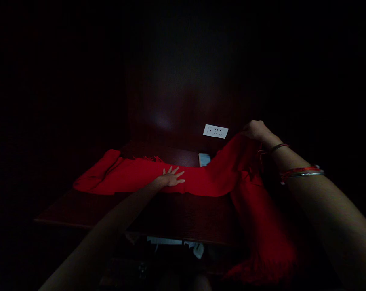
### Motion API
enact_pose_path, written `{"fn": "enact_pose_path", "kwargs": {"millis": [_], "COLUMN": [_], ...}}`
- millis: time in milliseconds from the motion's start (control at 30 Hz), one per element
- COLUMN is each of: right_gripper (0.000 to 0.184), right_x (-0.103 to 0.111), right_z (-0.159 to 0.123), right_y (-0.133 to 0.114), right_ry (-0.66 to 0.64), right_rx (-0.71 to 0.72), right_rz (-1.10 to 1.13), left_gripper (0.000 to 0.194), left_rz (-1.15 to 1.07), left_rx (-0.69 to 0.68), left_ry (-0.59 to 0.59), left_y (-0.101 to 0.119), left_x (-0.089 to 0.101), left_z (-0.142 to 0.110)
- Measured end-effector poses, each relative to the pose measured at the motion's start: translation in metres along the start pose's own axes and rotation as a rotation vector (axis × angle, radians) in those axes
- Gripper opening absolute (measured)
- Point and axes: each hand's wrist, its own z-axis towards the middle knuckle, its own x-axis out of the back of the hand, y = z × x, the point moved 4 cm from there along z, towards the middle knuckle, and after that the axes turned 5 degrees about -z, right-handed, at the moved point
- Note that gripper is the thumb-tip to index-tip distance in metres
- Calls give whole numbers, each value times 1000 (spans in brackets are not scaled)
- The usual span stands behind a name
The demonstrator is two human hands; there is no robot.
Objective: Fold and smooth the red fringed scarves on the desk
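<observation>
A long red scarf (134,173) with fringed ends lies stretched across a dark wooden desk (195,216). My left hand (172,177) presses flat on the middle of the scarf, fingers spread. Up at the right, my right hand (255,130) pinches the scarf's edge and holds that part raised above the desk. From there the cloth slopes down to the desk on one side, and a fringed length hangs past the desk's edge on the other. Folds show at the scarf's far left end. The tips of my right fingers are partly hidden.
A white socket plate (215,131) is on the dark back panel. Behind the scarf a small pale blurred item (204,159) lies on the desk. Pale papers or objects (165,240) show under the desk's front edge. The surroundings are very dark.
</observation>
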Motion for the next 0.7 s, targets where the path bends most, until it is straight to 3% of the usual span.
{"fn": "enact_pose_path", "kwargs": {"millis": [100, 167, 300, 367, 433, 500, 533, 600, 700], "right_gripper": [27, 28, 23, 21, 25, 30, 32, 31, 26], "right_x": [10, 3, -51, -85, -114, -128, -131, -135, -147], "right_z": [-18, -45, -127, -160, -182, -185, -178, -155, -127], "right_y": [-26, -61, -151, -185, -207, -212, -208, -189, -149], "right_ry": [-75, -181, -512, -644, -884, -1002, -978, -776, -475], "right_rx": [81, 194, 554, 609, 638, 617, 584, 484, 300], "right_rz": [27, 200, 530, 666, 797, 914, 941, 872, 523], "left_gripper": [69, 70, 72, 70, 66, 63, 61, 59, 59], "left_rz": [70, 86, 88, 98, 119, 136, 140, 134, 115], "left_rx": [91, 128, 118, 93, 50, 0, -23, -62, -115], "left_ry": [25, 21, -23, -12, 22, 62, 84, 129, 176], "left_y": [-12, -19, -23, -25, -27, -29, -30, -28, -19], "left_x": [8, 15, 19, 17, 13, 9, 8, 5, 1], "left_z": [23, 34, 36, 30, 23, 15, 11, 5, -1]}}
